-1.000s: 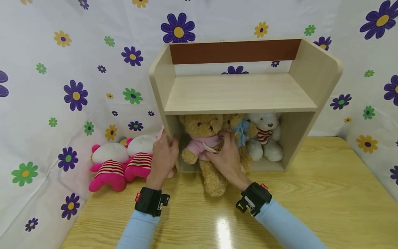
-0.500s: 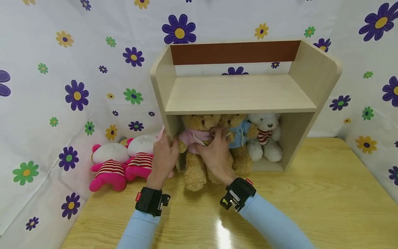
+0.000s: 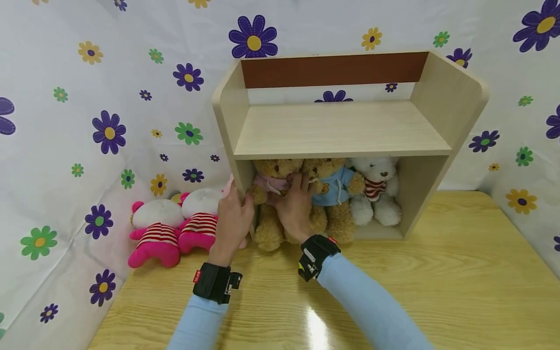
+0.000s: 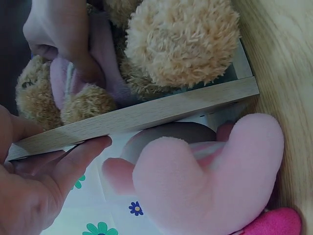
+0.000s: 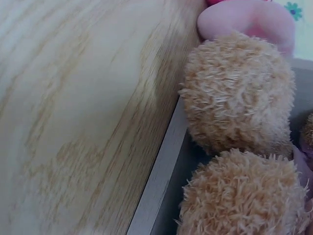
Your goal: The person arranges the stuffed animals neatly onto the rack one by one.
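Observation:
My left hand (image 3: pixel 232 221) grips the front edge of the left side panel of a pale wooden shelf unit (image 3: pixel 341 129); in the left wrist view the fingers lie along the panel's outer face. Inside the lower compartment, at its left end, sits a brown teddy bear (image 3: pixel 268 232) in a pink hoodie, its feet at the front edge. My right hand (image 3: pixel 294 209) holds this bear at the chest, fingers bent into the hoodie (image 4: pixel 108 58) and covering part of it. Beside it sit a brown teddy bear in a blue hoodie (image 3: pixel 334 189) and a white bear (image 3: pixel 379 204) in a striped top.
Two plush toys with pink legs and striped bodies, one farther left (image 3: pixel 156 233) and one nearer the shelf (image 3: pixel 200 226), lean left of the unit. A pale pink plush (image 4: pixel 210 186) lies against the panel's outside. The wooden table (image 3: pixel 385 291) extends in front.
My right hand has moved left and inward with the pink-hoodie bear, which now sits deeper and farther left. More of the blue-hoodie bear shows. My left hand keeps its grip on the panel.

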A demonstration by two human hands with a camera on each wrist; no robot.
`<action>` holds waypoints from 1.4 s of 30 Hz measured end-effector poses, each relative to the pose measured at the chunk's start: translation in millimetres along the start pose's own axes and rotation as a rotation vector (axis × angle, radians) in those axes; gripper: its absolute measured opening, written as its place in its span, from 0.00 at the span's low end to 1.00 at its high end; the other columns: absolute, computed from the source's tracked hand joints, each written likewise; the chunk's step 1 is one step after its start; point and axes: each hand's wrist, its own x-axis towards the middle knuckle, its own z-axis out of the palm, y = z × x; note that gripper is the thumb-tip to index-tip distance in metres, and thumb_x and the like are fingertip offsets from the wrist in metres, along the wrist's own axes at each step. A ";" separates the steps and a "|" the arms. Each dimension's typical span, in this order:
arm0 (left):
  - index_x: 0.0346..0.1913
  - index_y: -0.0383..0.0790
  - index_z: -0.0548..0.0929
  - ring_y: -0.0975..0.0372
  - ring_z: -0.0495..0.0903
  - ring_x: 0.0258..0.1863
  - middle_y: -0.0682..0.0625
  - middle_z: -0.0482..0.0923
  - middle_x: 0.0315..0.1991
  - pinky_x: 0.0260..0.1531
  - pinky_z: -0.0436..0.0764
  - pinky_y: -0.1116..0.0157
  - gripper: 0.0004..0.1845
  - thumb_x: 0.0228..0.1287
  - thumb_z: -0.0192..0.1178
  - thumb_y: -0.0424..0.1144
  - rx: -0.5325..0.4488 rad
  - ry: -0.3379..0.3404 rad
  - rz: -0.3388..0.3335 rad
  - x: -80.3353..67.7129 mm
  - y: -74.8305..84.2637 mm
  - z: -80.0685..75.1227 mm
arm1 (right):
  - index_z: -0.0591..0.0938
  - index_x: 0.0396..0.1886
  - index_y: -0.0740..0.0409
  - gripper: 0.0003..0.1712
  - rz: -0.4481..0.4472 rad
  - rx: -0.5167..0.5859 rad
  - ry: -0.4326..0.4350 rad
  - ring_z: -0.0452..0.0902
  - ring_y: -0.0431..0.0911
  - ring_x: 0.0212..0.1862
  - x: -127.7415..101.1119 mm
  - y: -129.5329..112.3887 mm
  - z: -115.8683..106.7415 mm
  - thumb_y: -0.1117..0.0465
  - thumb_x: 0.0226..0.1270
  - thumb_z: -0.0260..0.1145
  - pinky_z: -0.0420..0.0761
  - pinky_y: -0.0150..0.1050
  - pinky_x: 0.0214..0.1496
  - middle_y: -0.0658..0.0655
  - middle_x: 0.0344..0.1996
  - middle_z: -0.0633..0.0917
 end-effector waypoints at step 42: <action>0.74 0.32 0.65 0.41 0.88 0.46 0.27 0.82 0.55 0.40 0.88 0.44 0.27 0.77 0.53 0.37 0.012 0.000 -0.030 -3.1 -0.2 3.1 | 0.75 0.68 0.59 0.30 -0.429 -0.393 -0.295 0.75 0.69 0.62 -49.7 -2.1 -50.3 0.59 0.68 0.68 0.88 0.58 0.43 0.65 0.73 0.69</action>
